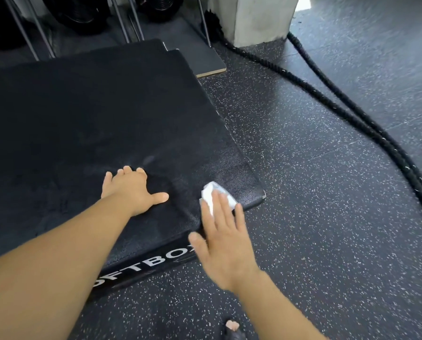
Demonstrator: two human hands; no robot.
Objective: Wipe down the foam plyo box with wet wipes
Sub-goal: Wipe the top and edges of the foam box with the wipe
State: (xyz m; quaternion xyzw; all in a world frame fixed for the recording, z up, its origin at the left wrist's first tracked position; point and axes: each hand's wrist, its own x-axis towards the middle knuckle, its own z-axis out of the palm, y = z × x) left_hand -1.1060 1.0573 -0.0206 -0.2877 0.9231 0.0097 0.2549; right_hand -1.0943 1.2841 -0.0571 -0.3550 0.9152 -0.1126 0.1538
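- Pressing a white wipe (pixel 208 190) flat onto the top of the black foam box (pixel 94 119), the right hand (pixel 222 239) works near the box's near right corner, close to the edge.
- The right fingers (pixel 223 212) lie straight and a little spread over the wipe; they push it down and do not pinch it.
- The left hand (pixel 131 190) rests palm-down on the box top just beside it, its fingers (pixel 129 171) splayed wide and holding nothing.
- The box sits low on the speckled floor (pixel 327 217), white lettering (pixel 156 261) showing on its near side.
- Judged from here, the main risk is the wipe sliding out from under the flat fingers. With no grip on it, a stroke past the corner could drop it onto the floor, where it would pick up grit.
- The wipe looks bunched, so it may ball up and drag, leaving streaks or missed strips on the textured top.
- Leaning on the left hand could press the soft foam down and make the wiping pressure uneven.
- A thick rope (pixel 352 114) lies on the floor well to the right, and could trip anyone moving round to the other sides.
- The large far part of the top and the sides probably need wiping too; one small wipe may dry out first.
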